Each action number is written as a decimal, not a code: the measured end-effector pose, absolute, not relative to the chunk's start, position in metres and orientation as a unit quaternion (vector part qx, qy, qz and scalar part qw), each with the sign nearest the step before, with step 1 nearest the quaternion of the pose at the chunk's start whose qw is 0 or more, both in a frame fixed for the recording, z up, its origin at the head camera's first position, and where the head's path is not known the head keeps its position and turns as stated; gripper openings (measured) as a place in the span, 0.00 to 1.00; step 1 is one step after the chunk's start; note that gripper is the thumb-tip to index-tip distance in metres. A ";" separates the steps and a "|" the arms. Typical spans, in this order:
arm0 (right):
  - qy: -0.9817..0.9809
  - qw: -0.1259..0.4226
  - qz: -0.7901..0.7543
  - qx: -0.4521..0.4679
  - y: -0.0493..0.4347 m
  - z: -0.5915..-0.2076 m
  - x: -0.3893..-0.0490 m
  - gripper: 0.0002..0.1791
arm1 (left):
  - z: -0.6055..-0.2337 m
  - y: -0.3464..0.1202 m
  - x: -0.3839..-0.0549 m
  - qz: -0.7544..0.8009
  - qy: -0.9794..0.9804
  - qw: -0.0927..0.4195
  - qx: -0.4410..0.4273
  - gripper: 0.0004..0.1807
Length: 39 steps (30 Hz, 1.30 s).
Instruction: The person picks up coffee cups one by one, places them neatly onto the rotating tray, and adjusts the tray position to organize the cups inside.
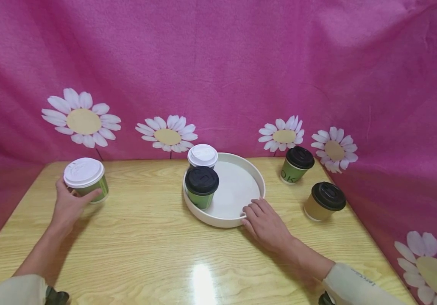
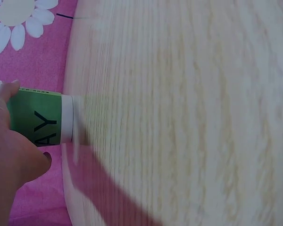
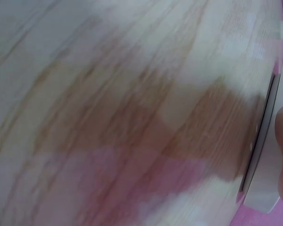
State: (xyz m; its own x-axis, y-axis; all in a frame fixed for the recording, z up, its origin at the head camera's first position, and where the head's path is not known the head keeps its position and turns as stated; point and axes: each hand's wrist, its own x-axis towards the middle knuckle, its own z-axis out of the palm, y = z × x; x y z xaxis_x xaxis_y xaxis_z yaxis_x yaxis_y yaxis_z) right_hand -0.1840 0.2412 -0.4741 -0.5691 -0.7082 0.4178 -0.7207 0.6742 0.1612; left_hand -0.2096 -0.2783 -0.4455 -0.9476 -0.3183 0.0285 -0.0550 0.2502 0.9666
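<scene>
At the table's left, my left hand (image 1: 69, 204) grips a green paper cup with a white lid (image 1: 84, 173), thumb on one side and fingers round the other. The left wrist view shows this green cup (image 2: 40, 117) with dark letters, its base close to the wood. My right hand (image 1: 265, 224) holds the near right rim of a round white tray (image 1: 237, 186), fingers over the edge. Inside the tray, at its left, stand a green cup with a black lid (image 1: 201, 186) and, behind it, a white-lidded cup (image 1: 202, 155), partly hidden.
Right of the tray are a green cup with a black lid (image 1: 297, 164) and a brown cup with a black lid (image 1: 324, 201). A pink cloth (image 1: 226, 76) with daisies hangs behind and beside the wooden table (image 1: 142, 250).
</scene>
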 end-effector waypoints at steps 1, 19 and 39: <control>-0.884 0.233 0.011 0.404 0.241 -0.474 -0.184 0.26 | -0.446 -0.278 -0.210 -0.599 -0.784 0.109 0.121 0.57; -0.896 0.232 0.035 0.378 0.231 -0.476 -0.178 0.24 | -0.441 -0.269 -0.210 -0.580 -0.795 0.126 0.126 0.53; -0.899 0.249 0.046 0.358 0.223 -0.480 -0.175 0.23 | -0.401 -0.217 -0.185 -0.606 -0.788 0.102 -0.012 0.52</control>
